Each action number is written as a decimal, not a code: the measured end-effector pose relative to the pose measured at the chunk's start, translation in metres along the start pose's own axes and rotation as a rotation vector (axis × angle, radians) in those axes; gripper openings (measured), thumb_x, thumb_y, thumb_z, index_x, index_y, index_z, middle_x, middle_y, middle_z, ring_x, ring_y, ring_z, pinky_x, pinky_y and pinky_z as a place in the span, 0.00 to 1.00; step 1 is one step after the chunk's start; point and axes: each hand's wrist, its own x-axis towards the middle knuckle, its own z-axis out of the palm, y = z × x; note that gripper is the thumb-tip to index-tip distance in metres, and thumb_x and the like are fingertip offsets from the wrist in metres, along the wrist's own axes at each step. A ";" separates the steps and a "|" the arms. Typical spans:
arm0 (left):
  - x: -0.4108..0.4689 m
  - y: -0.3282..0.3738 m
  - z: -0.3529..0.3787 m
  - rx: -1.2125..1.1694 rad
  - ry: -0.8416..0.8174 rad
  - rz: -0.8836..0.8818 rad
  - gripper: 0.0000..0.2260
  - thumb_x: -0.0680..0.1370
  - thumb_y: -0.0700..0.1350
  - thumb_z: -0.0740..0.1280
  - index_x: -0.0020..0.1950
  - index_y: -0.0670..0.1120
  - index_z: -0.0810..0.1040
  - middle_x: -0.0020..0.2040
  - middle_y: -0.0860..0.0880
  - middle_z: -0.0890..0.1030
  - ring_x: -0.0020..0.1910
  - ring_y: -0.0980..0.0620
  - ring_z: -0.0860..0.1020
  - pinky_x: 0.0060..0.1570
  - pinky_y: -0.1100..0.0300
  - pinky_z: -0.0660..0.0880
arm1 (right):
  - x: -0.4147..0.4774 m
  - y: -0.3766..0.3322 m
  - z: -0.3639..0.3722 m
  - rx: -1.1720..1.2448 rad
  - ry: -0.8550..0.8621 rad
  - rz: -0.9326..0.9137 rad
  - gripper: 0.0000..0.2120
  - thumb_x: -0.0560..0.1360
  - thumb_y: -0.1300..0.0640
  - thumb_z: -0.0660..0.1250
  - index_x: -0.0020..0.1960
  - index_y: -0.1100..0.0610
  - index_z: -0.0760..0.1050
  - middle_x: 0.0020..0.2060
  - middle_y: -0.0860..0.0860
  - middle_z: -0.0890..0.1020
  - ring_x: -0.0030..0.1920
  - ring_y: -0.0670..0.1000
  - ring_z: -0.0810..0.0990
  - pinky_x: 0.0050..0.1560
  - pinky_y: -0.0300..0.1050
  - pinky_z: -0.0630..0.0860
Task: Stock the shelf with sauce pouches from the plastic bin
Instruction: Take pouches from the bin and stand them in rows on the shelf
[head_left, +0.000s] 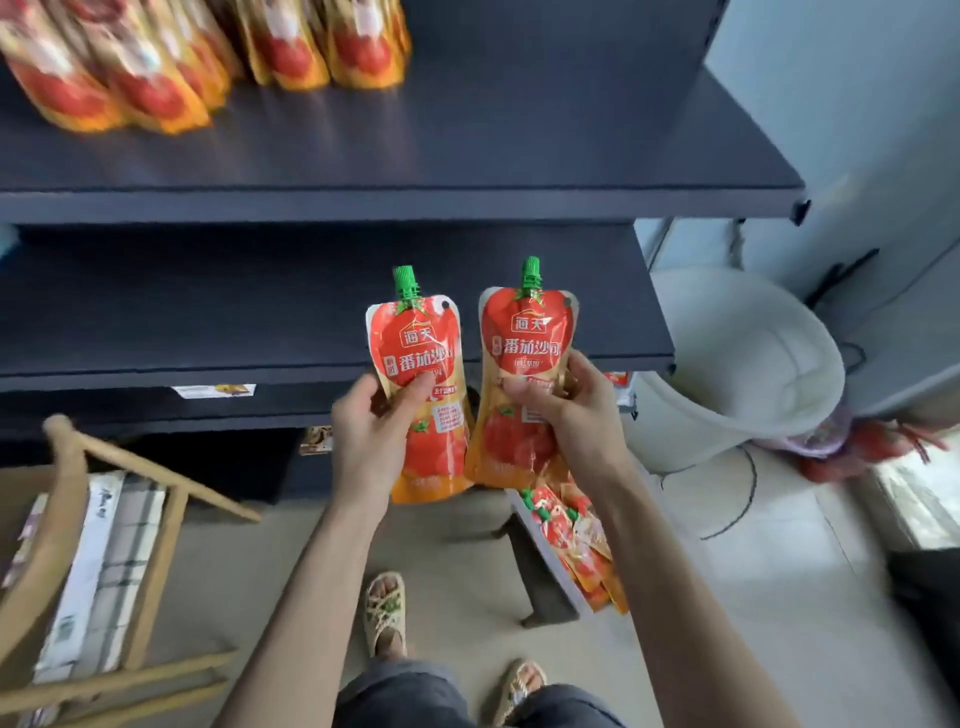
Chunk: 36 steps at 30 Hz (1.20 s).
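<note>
My left hand (370, 431) grips a red and orange sauce pouch (423, 364) with a green cap, held upright. Beside it, my right hand (566, 410) grips a second, matching pouch (524, 338), also upright. Both pouches hang in front of the edge of the middle dark shelf (208, 312). Below my right forearm lies the bin (535, 545) with several more pouches (571, 535), partly hidden by the arm. On the top shelf (519, 145), at the upper left, stand several stocked pouches (208, 52), blurred.
A wooden chair (104, 519) holding boxes stands at the lower left. A white plastic tub (737, 364) leans to the right of the shelf, with cables on the tiled floor near it. My sandalled feet (384, 613) are below.
</note>
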 end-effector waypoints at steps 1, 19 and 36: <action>0.010 0.013 -0.009 -0.011 0.014 0.041 0.08 0.73 0.47 0.71 0.50 0.47 0.79 0.47 0.52 0.84 0.46 0.56 0.82 0.42 0.62 0.79 | 0.007 -0.013 0.015 -0.004 -0.005 -0.042 0.12 0.69 0.59 0.74 0.51 0.52 0.76 0.44 0.49 0.84 0.45 0.50 0.85 0.44 0.45 0.82; 0.212 0.146 -0.123 -0.029 -0.065 0.400 0.07 0.76 0.44 0.68 0.53 0.46 0.78 0.47 0.55 0.82 0.47 0.59 0.81 0.44 0.65 0.78 | 0.126 -0.128 0.198 0.013 0.080 -0.399 0.13 0.69 0.64 0.73 0.52 0.59 0.75 0.45 0.52 0.85 0.44 0.50 0.85 0.42 0.43 0.82; 0.348 0.175 -0.087 -0.023 -0.105 0.400 0.09 0.79 0.44 0.65 0.58 0.48 0.73 0.51 0.56 0.79 0.53 0.58 0.78 0.48 0.65 0.75 | 0.249 -0.154 0.212 0.024 0.141 -0.450 0.12 0.70 0.66 0.73 0.49 0.56 0.74 0.42 0.50 0.83 0.40 0.44 0.83 0.38 0.36 0.78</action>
